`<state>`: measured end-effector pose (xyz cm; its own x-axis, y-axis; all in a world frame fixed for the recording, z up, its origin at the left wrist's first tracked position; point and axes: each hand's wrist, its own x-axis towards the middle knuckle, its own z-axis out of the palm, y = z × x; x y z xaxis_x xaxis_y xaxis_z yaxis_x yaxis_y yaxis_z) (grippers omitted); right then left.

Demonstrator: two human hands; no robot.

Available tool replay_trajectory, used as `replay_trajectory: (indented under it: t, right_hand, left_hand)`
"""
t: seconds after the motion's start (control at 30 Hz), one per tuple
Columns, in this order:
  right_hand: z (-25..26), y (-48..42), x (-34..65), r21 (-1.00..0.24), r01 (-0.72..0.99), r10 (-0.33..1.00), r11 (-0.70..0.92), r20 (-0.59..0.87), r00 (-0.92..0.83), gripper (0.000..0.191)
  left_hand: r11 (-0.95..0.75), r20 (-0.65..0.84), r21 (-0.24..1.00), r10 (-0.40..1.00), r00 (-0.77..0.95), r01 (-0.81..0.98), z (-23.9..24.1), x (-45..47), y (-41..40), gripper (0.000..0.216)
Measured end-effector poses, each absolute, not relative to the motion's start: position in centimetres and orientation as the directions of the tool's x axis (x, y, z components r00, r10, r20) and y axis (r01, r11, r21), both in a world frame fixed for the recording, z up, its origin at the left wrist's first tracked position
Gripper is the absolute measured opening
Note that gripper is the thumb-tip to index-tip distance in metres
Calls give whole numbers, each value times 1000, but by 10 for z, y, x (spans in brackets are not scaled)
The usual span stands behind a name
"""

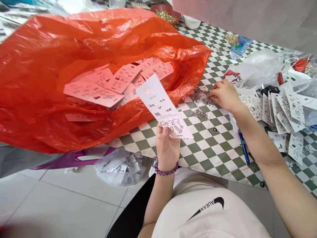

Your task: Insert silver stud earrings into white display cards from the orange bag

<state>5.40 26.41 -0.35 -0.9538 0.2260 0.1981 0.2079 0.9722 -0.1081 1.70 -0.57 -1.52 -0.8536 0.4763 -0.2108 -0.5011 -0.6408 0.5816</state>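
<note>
My left hand (168, 143) is closed on the lower end of a white earring card (160, 102), thumb in front. Small metal earrings sit on the card in rows, with larger hoops and links near its bottom. My right hand (226, 96) reaches down to a loose pile of tiny silver metal pieces (201, 96) on the checkered table. Its fingertips are bent together at the pile's edge, and whatever lies between them is too small to make out. A second small pile of silver pieces (198, 114) lies just nearer to me.
At left a big red plastic bag (104, 36) gapes open with many filled cards inside. More cards (284, 109) lean in a row at right, near a blue pen-like tool (244, 148). A water bottle (240, 47) and a red bowl (166, 16) of gold pieces stand farther back.
</note>
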Motion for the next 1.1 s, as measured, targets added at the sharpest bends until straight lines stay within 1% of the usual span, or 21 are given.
replay_trajectory:
  t: [0.13, 0.27, 0.37, 0.43, 0.53, 0.67, 0.73, 0.8, 0.9, 1.0, 1.03, 1.1]
  right_hand:
    - [1, 258, 52, -49, 241, 246, 969, 163, -955, 16]
    - [1, 253, 51, 17, 273, 269, 962, 117, -956, 19]
    - [-1, 255, 51, 6, 293, 291, 956, 95, -952, 19]
    - [-2, 259, 51, -63, 309, 314, 949, 97, -944, 18]
    - [-1, 265, 52, -240, 318, 347, 917, 88, -934, 17]
    - [2, 268, 50, -450, 364, 427, 815, 43, -903, 17]
    - [2, 268, 49, -570, 394, 488, 721, 13, -873, 16]
    - [1, 268, 48, -708, 399, 542, 582, -28, -840, 15]
    - [0, 268, 47, -877, 322, 570, 357, -68, -819, 13]
    - [0, 267, 47, -956, 229, 541, 186, -95, -836, 13]
    - [0, 266, 47, -964, 217, 530, 152, -106, -841, 13]
    - [0, 266, 47, -967, 216, 528, 134, -115, -841, 15]
  left_hand:
    - [-629, -209, 598, 475, -855, -496, -16, 16, -7, 18]
    - [-644, -173, 590, 489, -855, -487, -17, 17, -6, 17]
    - [-649, -157, 593, 488, -859, -477, -17, 17, -5, 14]
    - [-653, -157, 587, 488, -859, -478, -17, 17, -5, 14]
    - [-658, -159, 579, 488, -858, -481, -17, 16, -5, 16]
    - [-631, -165, 616, 482, -861, -472, -18, 17, -6, 16]
    - [-618, -171, 635, 474, -864, -464, -18, 17, -6, 17]
    - [-601, -183, 653, 465, -866, -460, -18, 17, -6, 18]
    - [-578, -205, 673, 453, -867, -461, -19, 17, -7, 21]
    - [-567, -230, 683, 432, -872, -461, -20, 16, -7, 22]
    - [-566, -235, 683, 429, -872, -462, -21, 16, -8, 22]
    - [-576, -232, 672, 433, -871, -466, -21, 16, -8, 21]
